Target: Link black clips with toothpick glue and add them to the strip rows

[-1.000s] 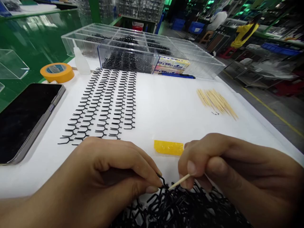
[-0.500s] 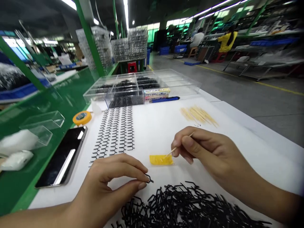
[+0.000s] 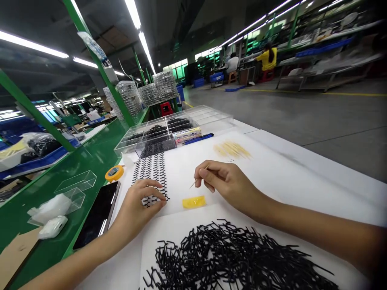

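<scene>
My left hand (image 3: pixel 140 203) is at the near end of the rows of small black Y-shaped pieces (image 3: pixel 155 171), thumb and forefinger pinched on one black piece (image 3: pixel 168 198) by the last row. My right hand (image 3: pixel 223 181) grips a thin wooden toothpick (image 3: pixel 195 183), its tip pointing down to the left above the white sheet. Below that tip lies a yellow strip (image 3: pixel 194 201) with a shiny surface, touched by neither hand. Nearest to me spreads a heap of tangled black pieces (image 3: pixel 232 257).
A phone (image 3: pixel 97 215) and an orange tape roll (image 3: pixel 114 173) lie at the left. Behind stand a clear divided case (image 3: pixel 157 128), small boxes (image 3: pixel 187 135) and a blue pen (image 3: pixel 198 139). Toothpicks (image 3: pixel 232 149) lie at the back right. Two people sit far off.
My left hand has moved away from the heap to the rows with its black piece. The toothpick has lifted off the yellow strip. The camera view has tilted and shifted.
</scene>
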